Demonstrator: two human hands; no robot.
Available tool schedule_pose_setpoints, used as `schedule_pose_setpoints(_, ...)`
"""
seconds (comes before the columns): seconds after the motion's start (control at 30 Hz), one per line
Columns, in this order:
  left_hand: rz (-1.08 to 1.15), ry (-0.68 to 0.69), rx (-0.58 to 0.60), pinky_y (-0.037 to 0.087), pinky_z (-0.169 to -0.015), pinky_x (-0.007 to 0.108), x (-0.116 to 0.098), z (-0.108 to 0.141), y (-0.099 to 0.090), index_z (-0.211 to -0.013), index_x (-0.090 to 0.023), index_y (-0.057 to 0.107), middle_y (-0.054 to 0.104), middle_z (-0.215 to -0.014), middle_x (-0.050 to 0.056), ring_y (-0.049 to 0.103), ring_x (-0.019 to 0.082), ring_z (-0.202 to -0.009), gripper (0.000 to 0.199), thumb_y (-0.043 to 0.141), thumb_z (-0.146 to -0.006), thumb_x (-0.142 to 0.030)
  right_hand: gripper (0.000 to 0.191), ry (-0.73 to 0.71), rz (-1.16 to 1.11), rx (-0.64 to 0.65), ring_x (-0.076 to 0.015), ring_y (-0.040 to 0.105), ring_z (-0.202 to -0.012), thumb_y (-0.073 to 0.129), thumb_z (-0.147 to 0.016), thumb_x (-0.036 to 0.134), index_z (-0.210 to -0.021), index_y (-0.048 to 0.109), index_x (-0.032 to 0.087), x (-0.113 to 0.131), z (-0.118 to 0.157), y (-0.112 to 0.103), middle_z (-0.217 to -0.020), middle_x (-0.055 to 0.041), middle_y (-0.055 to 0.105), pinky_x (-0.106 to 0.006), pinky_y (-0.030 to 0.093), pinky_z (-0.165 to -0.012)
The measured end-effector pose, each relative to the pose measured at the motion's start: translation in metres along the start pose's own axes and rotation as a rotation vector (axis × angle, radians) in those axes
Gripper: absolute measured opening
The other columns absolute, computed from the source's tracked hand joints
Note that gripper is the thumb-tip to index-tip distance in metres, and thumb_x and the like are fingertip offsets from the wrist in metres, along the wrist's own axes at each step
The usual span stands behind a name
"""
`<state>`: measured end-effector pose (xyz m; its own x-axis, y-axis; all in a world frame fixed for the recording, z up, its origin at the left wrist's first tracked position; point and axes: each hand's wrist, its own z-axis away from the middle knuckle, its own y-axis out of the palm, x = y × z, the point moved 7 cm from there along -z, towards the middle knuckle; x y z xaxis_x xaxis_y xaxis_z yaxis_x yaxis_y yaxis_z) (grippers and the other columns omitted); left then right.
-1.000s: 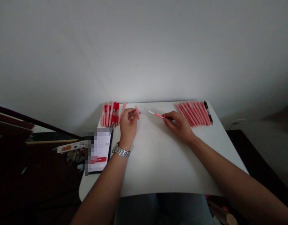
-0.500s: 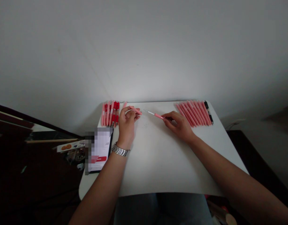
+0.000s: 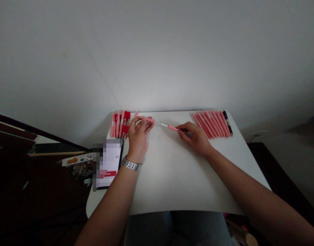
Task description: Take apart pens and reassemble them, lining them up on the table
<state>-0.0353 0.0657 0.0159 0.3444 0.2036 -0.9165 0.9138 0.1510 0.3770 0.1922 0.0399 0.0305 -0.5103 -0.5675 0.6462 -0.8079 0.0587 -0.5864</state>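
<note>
My left hand [image 3: 139,133] pinches a pink pen barrel [image 3: 150,120] between thumb and fingers, above the back of the white table [image 3: 172,177]. From the right, my right hand [image 3: 194,137] is closed on the pink end of a pen part with a thin white refill [image 3: 164,125]. The refill's tip points left and meets the right end of the barrel; whether it has entered the opening cannot be made out. Both pieces lie almost in one line.
Several pink and red pens [image 3: 118,124] lie at the back left. Several wrapped pink pens [image 3: 210,123] and a black pen [image 3: 228,123] lie at the back right. A tablet or phone [image 3: 111,167], partly blurred out, rests at the left edge. Behind the table rises a wall [image 3: 157,54].
My left hand has turned the barrel into line with the refill, and the gap between them has closed. My right hand has hardly moved. The number on the screen went from 38 to 39.
</note>
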Motion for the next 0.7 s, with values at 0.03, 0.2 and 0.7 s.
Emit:
schedule_pose_setpoints(0.03, 0.005, -0.002, 0.000, 0.057, -0.095, 0.037, 0.000, 0.000, 0.000, -0.099, -0.022, 0.057, 0.074, -0.106, 0.006, 0.074, 0.016, -0.096, 0.027, 0.071, -0.089, -0.043, 0.016, 0.001, 0.002, 0.001, -0.0186, 0.064, -0.080, 0.059, -0.098, 0.028, -0.108, 0.069, 0.021, 0.000, 0.000, 0.000, -0.090, -0.0060, 0.066, -0.033, 0.052, -0.071)
schedule_pose_setpoints(0.2, 0.026, -0.007, 0.003, 0.058, -0.095, 0.037, 0.000, 0.000, 0.001, -0.098, -0.022, 0.058, 0.074, -0.104, 0.005, 0.074, 0.016, -0.095, 0.026, 0.073, -0.088, -0.041, 0.016, 0.007, 0.000, 0.002, -0.0186, 0.064, -0.079, 0.059, -0.098, 0.029, -0.108, 0.068, 0.022, -0.001, 0.001, 0.000, -0.089, -0.0059, 0.066, -0.033, 0.053, -0.070)
schedule_pose_setpoints(0.7, 0.032, -0.044, 0.090, 0.058, -0.096, 0.041, 0.002, 0.006, 0.012, -0.099, -0.021, 0.058, 0.075, -0.105, 0.007, 0.075, 0.020, -0.098, 0.026, 0.073, -0.087, -0.039, 0.017, 0.014, -0.014, 0.004, -0.0191, 0.064, -0.079, 0.059, -0.098, 0.033, -0.107, 0.069, 0.022, 0.001, 0.000, 0.000, -0.088, -0.0058, 0.065, -0.033, 0.053, -0.071)
